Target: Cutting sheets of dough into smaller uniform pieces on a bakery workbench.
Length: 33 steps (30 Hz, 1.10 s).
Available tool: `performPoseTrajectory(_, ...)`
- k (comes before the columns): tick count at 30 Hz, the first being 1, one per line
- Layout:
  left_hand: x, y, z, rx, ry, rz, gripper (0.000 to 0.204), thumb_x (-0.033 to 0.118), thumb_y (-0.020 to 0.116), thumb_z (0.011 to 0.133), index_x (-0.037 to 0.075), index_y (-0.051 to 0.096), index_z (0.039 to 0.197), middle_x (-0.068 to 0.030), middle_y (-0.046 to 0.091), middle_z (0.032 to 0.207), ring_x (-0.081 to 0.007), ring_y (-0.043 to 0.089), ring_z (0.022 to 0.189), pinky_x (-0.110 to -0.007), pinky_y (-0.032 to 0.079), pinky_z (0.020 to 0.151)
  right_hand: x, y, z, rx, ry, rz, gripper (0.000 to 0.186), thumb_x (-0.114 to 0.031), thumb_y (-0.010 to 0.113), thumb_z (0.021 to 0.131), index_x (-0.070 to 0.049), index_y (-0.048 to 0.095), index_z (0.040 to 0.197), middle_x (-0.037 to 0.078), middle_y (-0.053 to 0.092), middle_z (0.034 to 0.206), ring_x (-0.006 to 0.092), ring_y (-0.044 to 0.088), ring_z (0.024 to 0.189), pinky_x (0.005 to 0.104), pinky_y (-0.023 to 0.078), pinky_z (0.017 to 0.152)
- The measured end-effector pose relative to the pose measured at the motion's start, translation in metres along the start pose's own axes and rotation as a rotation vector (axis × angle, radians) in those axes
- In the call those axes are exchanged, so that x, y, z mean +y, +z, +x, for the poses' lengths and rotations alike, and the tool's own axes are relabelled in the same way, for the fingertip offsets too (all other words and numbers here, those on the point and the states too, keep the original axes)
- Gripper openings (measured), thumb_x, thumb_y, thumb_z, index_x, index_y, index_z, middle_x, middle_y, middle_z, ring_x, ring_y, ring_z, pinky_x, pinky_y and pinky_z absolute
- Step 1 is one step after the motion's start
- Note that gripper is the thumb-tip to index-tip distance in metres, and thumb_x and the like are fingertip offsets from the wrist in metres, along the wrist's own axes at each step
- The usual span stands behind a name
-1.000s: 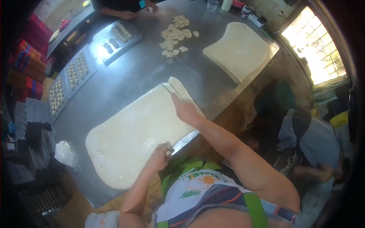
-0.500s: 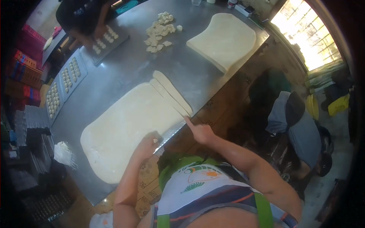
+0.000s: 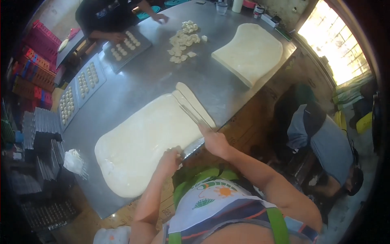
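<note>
A wide, pale sheet of dough [image 3: 140,140] lies flat on the metal table in front of me. Along its right end, long narrow strips of dough [image 3: 194,102] are cut and lie side by side. My right hand [image 3: 216,142] is closed around a knife [image 3: 189,112], index finger stretched along it. The blade rests on the dough, beside the strips and roughly parallel to them. My left hand [image 3: 169,162] is curled at the near edge of the sheet, by the table's rim; a small whitish bit shows by its fingers, too unclear to name.
A second, folded dough slab [image 3: 250,53] and loose dough pieces [image 3: 183,42] lie farther back on the table [image 3: 150,83]. Trays of dough balls [image 3: 90,79] line the far left, where a person in dark clothes [image 3: 106,18] works. Another person [image 3: 325,142] bends down at right.
The knife has moved from the near edge to farther in along the dough. My left hand stays at the near edge. The far person has one arm reaching out over the table.
</note>
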<state>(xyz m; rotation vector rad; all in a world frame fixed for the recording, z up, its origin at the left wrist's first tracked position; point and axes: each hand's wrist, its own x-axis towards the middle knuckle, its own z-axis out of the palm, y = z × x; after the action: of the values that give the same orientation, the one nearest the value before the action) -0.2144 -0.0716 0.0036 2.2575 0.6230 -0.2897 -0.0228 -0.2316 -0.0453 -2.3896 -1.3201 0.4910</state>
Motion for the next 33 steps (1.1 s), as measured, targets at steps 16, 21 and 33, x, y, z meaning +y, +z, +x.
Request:
performPoseTrajectory(16,-0.015,-0.001,0.012,0.015,0.125,-0.039,0.018,0.012,0.064,0.085,0.003,0.060,0.100,-0.0216,0.063,0.107,-0.0432,0.057,0.103,-0.049,0.047,0.089,-0.031,0.027,0.083,0.000,-0.047,0.024,0.047,-0.008,0.037,0.095,-0.009,0.036,0.142,0.025,0.069,0.091,0.0430,0.068,0.083,0.0548,0.051,0.072)
performPoseTrajectory(21,0.000,-0.007,0.009,-0.056,0.034,0.026,0.033,0.022,0.064,0.087,0.001,0.060,0.111,-0.0270,0.065,0.104,-0.0449,0.061,0.100,-0.050,0.048,0.086,0.001,-0.005,-0.053,-0.387,0.066,-0.051,0.066,-0.016,0.041,0.094,-0.017,0.017,0.156,0.025,0.069,0.092,0.0407,0.069,0.083,0.0513,0.053,0.074)
performPoseTrajectory(33,0.000,0.005,-0.003,0.049,-0.025,-0.023,0.025,0.009,0.065,0.084,0.004,0.063,0.107,-0.0234,0.064,0.101,-0.0448,0.058,0.101,-0.052,0.048,0.087,-0.024,-0.041,-0.054,-0.248,0.049,0.039,0.078,-0.007,0.050,0.084,-0.016,0.021,0.156,0.024,0.068,0.084,0.0408,0.067,0.076,0.0504,0.052,0.068)
